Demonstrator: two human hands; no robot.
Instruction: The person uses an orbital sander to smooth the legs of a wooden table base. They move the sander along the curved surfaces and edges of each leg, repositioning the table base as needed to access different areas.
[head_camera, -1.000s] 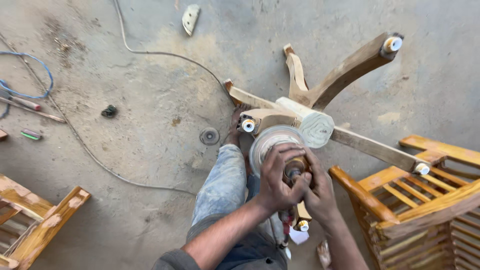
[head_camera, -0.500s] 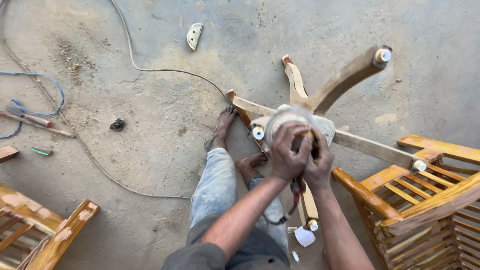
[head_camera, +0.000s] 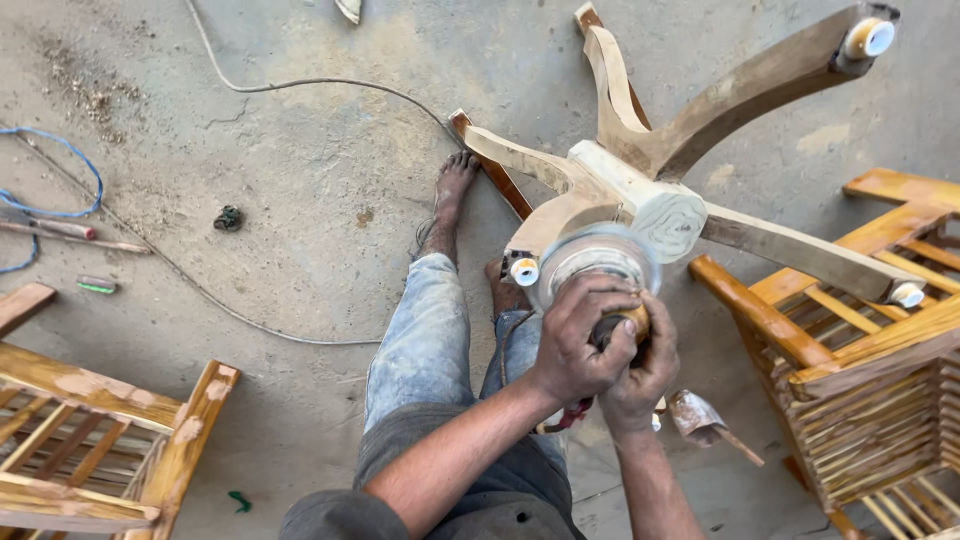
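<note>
left hand (head_camera: 578, 345): clamped on sander (head_camera: 600, 262) for control
right hand (head_camera: 645, 375): gripping handle
chair base (head_camera: 640, 190): upturned, legs exposed for sanding

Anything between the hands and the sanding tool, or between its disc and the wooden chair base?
Nothing visible. Left hand and right hand both grip the sanding tool directly. Its disc sits against the chair base hub; the contact itself is blurred.
</note>
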